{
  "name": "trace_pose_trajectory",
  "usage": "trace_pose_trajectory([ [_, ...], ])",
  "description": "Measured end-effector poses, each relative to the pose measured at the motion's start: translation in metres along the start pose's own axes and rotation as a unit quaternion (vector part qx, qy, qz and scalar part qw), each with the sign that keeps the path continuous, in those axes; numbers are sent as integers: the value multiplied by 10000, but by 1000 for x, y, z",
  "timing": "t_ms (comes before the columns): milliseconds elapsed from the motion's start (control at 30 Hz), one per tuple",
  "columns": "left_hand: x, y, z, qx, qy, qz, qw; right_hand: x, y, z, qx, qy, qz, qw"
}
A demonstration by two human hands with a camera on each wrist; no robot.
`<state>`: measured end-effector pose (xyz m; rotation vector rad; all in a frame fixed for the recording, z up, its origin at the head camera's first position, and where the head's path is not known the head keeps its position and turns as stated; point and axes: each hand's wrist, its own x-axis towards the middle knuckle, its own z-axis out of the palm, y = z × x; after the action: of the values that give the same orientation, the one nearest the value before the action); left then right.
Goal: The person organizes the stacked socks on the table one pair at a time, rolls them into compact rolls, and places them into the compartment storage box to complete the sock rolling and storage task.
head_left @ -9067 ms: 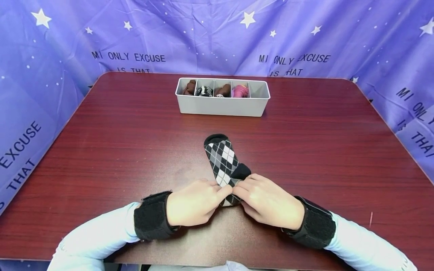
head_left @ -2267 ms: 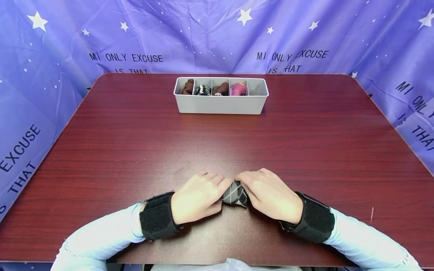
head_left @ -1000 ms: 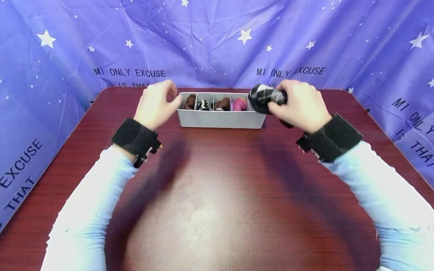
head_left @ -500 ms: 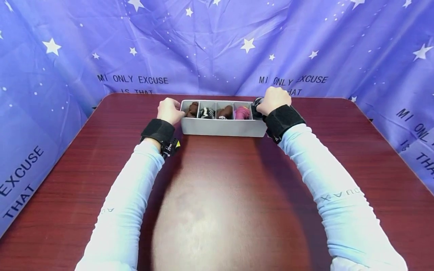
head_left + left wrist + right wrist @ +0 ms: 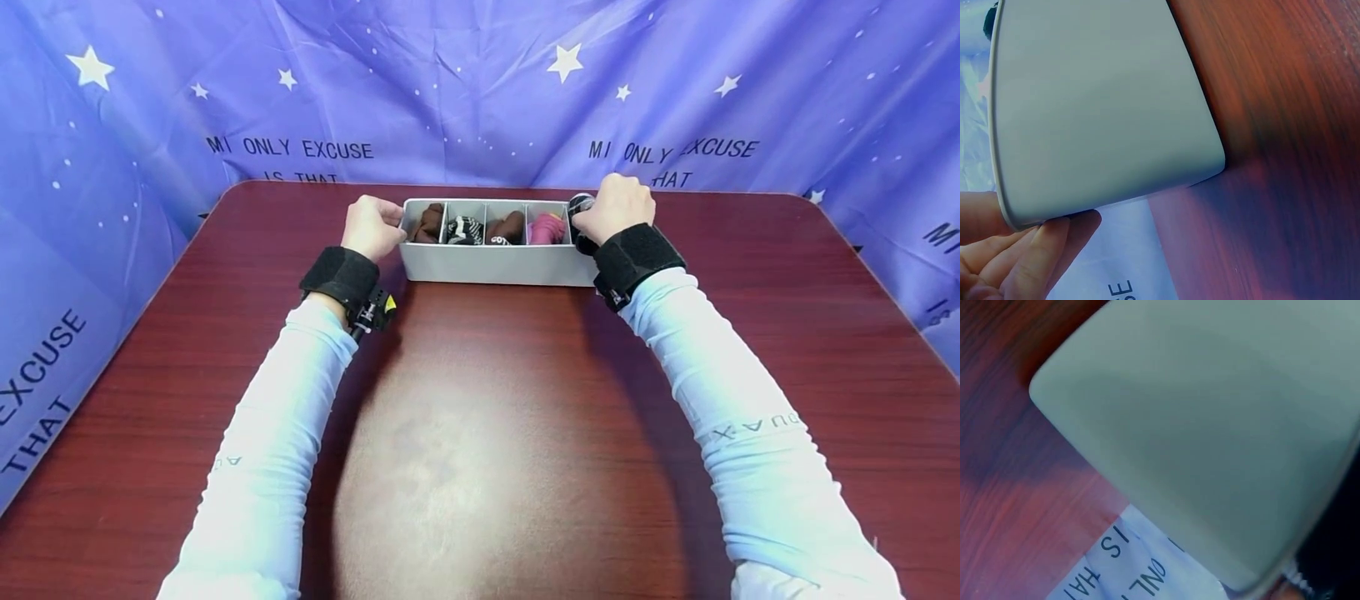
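A long grey divided storage box (image 5: 498, 264) stands at the table's far side. My left hand (image 5: 372, 227) pinches the rim at its left end; in the left wrist view, the thumb and fingers (image 5: 1035, 265) lie on either side of the rim by a corner. Over the rightmost compartment, my right hand (image 5: 617, 208) holds a bundled black, grey and white argyle sock (image 5: 582, 202), mostly hidden beneath it. The right wrist view has the box's end wall (image 5: 1197, 437), part of the dark sock (image 5: 1335, 537) and little of the fingers.
The other compartments hold a brown sock bundle (image 5: 429, 223), a black-and-white patterned one (image 5: 465, 231), another brown one (image 5: 506, 227) and a pink one (image 5: 547, 228). Behind the dark red table (image 5: 480, 400) hangs a purple star-printed curtain (image 5: 480, 92).
The argyle sock, flat on the table earlier, was folded into a bundle, then carried by my right hand to the rightmost compartment. My left hand moved forward and took hold of the box's left rim.
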<state>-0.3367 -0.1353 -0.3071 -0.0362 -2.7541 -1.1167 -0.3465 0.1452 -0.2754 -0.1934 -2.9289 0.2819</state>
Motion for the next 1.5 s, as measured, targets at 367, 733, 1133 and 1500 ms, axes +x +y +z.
trace_pose_trajectory([
  [367, -3, 3, 7, -165, 196, -66, 9996, -1, 12, 5, -382, -432, -120, 9983],
  [733, -16, 19, 14, 200, 366, -71, 9991, 1, 27, -2, -216, -481, -69, 9986],
  [1133, -14, 14, 8, 153, 288, -100, 9994, -10, 13, 11, 97, 157, -431, 9989],
  [1500, -17, 11, 10, 291, 591, -299, 9974, -20, 23, -18, 561, -1009, -1495, 9820],
])
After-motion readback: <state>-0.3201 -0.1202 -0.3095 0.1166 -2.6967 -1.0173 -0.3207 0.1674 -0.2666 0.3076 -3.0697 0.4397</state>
